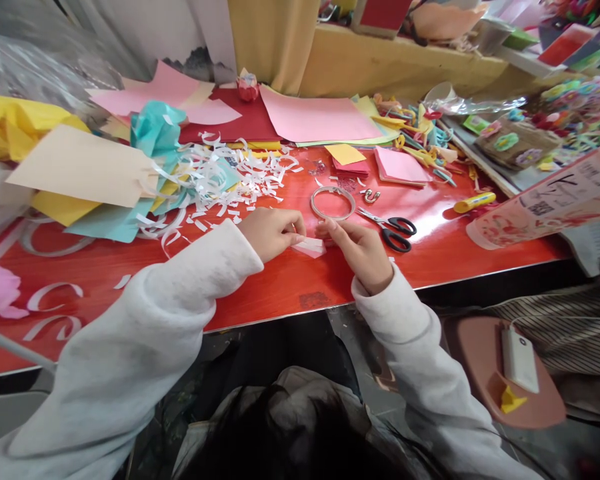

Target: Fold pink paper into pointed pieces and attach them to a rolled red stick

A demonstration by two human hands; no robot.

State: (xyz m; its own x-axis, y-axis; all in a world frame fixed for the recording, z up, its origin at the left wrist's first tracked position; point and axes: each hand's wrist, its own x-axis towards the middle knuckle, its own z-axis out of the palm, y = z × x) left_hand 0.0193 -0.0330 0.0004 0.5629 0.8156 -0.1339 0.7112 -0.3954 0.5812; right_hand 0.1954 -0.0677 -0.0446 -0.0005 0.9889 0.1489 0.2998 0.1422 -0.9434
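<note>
My left hand (pixel 270 233) pinches a small folded piece of pink paper (pixel 310 249) with a pale strip along its upper side, just above the red tabletop. My right hand (pixel 363 252) is close by on the right, thumb and fingers pressed together at the paper's right end. Whatever lies between those fingertips is too small to make out. Beyond them is a thin roll of tape (pixel 353 205), flat on the table. Scissors with black handles (pixel 399 235) lie partly spread to the right of the roll, beside a small shiny metal piece (pixel 371 196).
Curled white paper strips (pixel 220 180) pile up at left, by a cream sheet (pixel 85 167). Pink paper squares (pixel 400 167) and a large pink sheet (pixel 320 119) lie behind. A yellow tube (pixel 474 203) and a tilted printed cup (pixel 545 207) are at right.
</note>
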